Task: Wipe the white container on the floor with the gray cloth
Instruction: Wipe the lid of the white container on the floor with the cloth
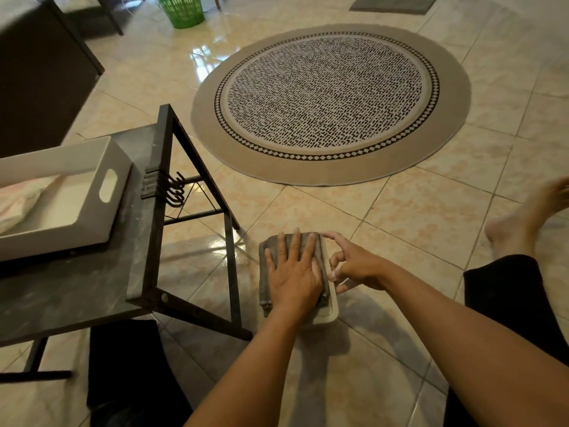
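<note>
Down on the glossy beige tiled floor [415,211], a small white plastic container [334,306] sits near the person, just right of a dark metal-framed side table [154,241]. Folded gray cloth [308,241] covers its top, and the left hand [294,277] lies flat on it, fingers spread. At the container's right edge, the right hand [357,266] touches the rim, fingers loosely curled, clamped on nothing.
</note>
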Tool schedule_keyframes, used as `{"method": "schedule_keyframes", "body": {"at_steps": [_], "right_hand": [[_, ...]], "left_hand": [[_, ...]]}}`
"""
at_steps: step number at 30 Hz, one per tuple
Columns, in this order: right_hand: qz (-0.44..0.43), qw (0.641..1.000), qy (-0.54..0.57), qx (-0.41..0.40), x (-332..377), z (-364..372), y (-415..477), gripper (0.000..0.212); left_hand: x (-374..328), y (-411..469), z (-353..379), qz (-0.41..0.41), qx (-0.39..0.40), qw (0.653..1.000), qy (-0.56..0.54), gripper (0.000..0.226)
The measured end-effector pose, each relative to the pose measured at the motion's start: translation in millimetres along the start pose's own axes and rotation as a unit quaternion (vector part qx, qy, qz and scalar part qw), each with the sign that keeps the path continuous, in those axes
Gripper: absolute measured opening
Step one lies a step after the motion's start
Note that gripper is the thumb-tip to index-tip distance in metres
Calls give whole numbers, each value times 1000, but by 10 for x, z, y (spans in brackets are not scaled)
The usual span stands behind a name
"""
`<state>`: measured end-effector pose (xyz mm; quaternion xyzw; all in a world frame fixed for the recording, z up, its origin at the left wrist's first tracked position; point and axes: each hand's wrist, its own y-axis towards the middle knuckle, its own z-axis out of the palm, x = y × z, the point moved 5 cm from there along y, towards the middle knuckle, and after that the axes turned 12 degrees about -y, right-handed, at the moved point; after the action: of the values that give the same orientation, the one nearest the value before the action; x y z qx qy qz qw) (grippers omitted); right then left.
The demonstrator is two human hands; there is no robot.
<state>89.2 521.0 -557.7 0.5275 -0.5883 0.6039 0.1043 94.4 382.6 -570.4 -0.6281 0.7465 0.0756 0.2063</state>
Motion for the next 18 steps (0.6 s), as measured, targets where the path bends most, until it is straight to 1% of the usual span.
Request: {"method": "schedule_keyframes", "body": {"at_steps": [2, 4, 7, 9, 12, 16, 18], "right_hand": [[-1, 1000, 1, -8, -5, -2, 3, 96], [-3, 1000, -4, -9, 4, -10, 14, 97], [0, 1000, -12, -7, -10, -19, 9, 97], [6, 1000, -9, -7, -38, -36, -11, 97], [16, 1000, 4, 2, -31, -48, 7, 95], [17, 1000, -9, 22, 31, -27, 80, 96], [18, 999, -6, 26, 18, -34, 93, 97]], "left_hand": [[5, -106, 3, -30, -3, 1000, -4, 61], [-103, -171, 48, -25, 20, 999, -3, 69], [-197, -92, 22, 17, 42, 999, -14, 58], [-107, -67, -41, 38, 31, 998, -33, 59], [61, -169, -83, 52, -9, 998, -27, 61], [32, -216, 25, 61, -2, 998, 15, 61], [-15, -132, 41, 63, -6, 998, 16, 60]]}}
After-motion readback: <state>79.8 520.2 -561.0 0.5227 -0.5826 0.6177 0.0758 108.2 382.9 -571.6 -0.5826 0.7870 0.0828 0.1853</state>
